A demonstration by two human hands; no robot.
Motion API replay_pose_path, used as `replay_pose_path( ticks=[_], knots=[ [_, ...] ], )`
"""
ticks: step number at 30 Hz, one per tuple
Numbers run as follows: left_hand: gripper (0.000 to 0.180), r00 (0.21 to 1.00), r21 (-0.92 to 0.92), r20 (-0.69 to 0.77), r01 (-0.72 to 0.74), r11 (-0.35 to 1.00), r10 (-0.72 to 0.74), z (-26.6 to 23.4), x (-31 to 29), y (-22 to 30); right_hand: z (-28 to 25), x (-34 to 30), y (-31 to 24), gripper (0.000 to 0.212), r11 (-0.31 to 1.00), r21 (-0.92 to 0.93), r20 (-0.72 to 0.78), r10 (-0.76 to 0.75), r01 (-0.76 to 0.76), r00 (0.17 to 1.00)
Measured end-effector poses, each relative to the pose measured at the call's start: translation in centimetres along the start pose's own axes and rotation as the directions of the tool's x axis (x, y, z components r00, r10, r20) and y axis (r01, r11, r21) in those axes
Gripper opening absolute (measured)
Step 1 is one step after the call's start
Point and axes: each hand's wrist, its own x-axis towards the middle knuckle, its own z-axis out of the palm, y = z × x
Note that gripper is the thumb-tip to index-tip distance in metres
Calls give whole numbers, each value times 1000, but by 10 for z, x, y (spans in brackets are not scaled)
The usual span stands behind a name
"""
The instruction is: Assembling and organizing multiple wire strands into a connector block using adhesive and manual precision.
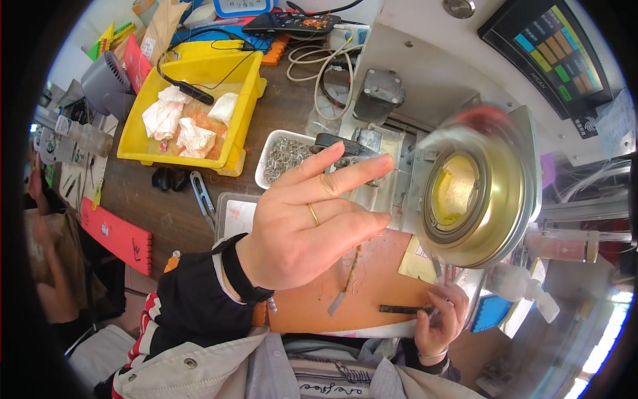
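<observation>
My left hand [292, 219], with a ring on one finger, reaches over the work surface with its fingers stretched out and spread. Its fingertips are close to a small metal fixture [365, 143] at the front of the machine; the palm side is hidden. Just beyond the hand stands a white tray [261, 174] of small metal pieces [286, 156]. To the right is a round brass-coloured bowl [495, 223], its upper part blurred. My right hand [444, 320], low at the right, has its fingers closed round a slim black tool [402, 309] pointing left.
A yellow bin [239, 143] with crumpled white tissues stands at the back left. A blue-handled tool [201, 193] lies near it. An orange-brown board [312, 309] bears a thin stick-like blade [345, 282]. A screen [551, 50] hangs at upper right; cables [325, 66] lie behind.
</observation>
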Motion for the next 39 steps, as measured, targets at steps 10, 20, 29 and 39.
replay_pose_path(
  ticks=[10, 20, 29, 39],
  knots=[
    [23, 999, 52, -1, -51, 997, 51, -6, -3, 3, 0, 0, -2, 30, 1000, -15, 0, 10, -10, 1000],
    [26, 997, 53, -29, -67, 996, 68, -1, -5, 2, 0, 1, -4, 26, 1000, 7, -7, 10, -10, 1000],
    [24, 999, 33, 26, -25, 999, 24, 1, 0, 3, -2, -3, 1, 26, 999, -8, 23, 42, -42, 999],
    [21, 1000, 3, -3, 0, 1000, 0, 0, 1, 4, -1, 1, -5, 23, 1000, -29, -1, 13, -13, 1000]
  ],
)
